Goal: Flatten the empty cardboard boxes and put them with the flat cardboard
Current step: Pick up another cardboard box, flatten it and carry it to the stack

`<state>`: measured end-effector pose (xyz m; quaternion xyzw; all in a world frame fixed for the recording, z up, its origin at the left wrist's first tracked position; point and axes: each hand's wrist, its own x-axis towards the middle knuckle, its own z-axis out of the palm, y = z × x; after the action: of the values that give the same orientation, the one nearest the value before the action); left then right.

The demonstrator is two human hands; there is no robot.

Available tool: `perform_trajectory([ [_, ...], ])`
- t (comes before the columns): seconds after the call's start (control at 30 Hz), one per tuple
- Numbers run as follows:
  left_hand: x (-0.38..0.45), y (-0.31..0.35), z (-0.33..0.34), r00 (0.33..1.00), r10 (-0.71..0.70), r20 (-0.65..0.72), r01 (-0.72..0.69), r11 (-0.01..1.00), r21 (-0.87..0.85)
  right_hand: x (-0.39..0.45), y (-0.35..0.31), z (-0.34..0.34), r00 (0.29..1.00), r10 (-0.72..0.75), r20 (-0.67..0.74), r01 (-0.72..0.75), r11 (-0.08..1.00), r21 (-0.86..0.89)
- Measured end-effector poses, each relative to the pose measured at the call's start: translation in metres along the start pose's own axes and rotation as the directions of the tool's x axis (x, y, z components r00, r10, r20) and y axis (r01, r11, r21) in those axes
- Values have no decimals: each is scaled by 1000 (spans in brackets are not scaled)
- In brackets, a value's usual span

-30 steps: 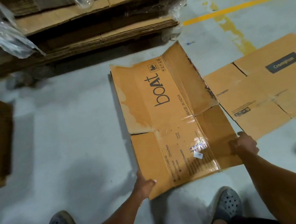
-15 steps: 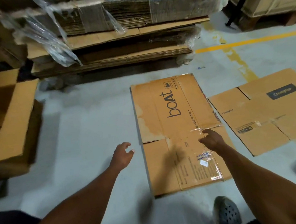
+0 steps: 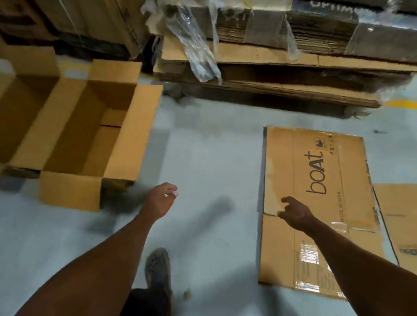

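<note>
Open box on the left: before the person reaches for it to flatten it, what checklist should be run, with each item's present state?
1. Left hand free, holding nothing: ok.
2. Right hand free, above the flattened boat box, fingers loosely curled: ok.
3. Boat box lies flat on the floor: ok.
4. Open box empty: ok as far as its inside shows.
5. Open box bottom flaps untaped: cannot tell.
6. Floor between left hand and open box bare: ok.

The flattened box [image 3: 319,197] lies right of the open box [image 3: 91,134], seemingly before stacked cardboard [image 3: 294,53].
</note>
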<state>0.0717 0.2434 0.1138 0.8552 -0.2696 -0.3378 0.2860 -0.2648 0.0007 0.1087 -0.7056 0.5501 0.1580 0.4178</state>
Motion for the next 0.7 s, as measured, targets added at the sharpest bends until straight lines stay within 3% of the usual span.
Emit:
perform_trajectory([
  [0.27,-49,-26,-229,975,-184,-127,175,981,-79,-82,-230,6,983,-102,152,116,989,-89],
  [0.43,-57,-55,-346,971,-230,-61,220,966,-135,-109,-342,32,984,-82,157,100,988,-115],
  [0.7,-33,-114,-459,937,-344,-61,334,933,-138,-89,-479,86,975,-82,208,106,988,-110],
])
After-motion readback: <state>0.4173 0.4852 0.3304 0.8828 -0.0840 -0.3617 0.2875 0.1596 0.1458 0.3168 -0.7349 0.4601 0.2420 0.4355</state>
